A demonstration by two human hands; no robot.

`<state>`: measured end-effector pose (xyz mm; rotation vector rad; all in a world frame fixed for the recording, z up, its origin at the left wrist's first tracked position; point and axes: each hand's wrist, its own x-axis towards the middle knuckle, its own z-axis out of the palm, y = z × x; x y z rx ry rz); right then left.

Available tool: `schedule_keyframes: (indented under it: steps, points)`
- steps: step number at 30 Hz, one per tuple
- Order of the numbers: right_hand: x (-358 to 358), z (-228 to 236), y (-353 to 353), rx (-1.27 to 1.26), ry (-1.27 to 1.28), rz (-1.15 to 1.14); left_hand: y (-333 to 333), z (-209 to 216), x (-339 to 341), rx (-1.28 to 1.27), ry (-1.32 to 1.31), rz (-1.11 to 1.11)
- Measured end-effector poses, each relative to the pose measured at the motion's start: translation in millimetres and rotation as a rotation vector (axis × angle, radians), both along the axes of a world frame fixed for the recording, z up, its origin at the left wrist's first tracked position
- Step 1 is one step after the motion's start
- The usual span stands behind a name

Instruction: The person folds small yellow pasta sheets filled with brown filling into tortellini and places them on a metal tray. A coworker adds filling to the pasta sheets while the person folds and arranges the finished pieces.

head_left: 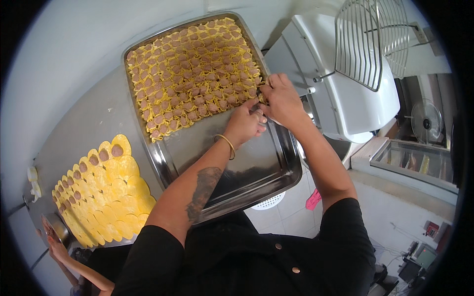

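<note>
Rows of small open-topped dumplings (197, 74), brown meat filling in frilled yellow wrappers, cover the far part of a deep metal tray (232, 190). At the near row's right end, by the tray's right rim, my two hands meet. My right hand (285, 101) is closed, its bent fingers and thumb around what looks like a dumpling, mostly hidden. Close against it, my left hand (245, 123) has its index finger reaching to the same spot and its other fingers curled; whether it grips anything is hidden. A yellow bangle (227, 143) circles my left wrist.
Overlapping round yellow wrappers (108, 197), some topped with meat balls, lie on the metal table (89, 118) to the left. Another person's hand (58, 249) is beside a metal bowl (58, 229) there. A white machine (326, 79) and a wire rack (363, 44) stand right of the tray.
</note>
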<state>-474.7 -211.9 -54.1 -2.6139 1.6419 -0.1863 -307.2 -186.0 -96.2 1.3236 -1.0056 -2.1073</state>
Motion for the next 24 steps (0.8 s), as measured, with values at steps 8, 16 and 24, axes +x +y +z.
schedule_keyframes:
  steps: [8,16,24]
  points:
    - [4,13,-12,0.067,-0.139,-0.064,15,-7,8,-0.077,0.027,0.054]
    - [6,13,-11,0.015,-0.107,-0.112,10,-2,9,-0.02,0.028,0.097]
    - [68,5,92,0.137,-0.442,-0.15,123,35,125,-0.003,0.171,0.171]
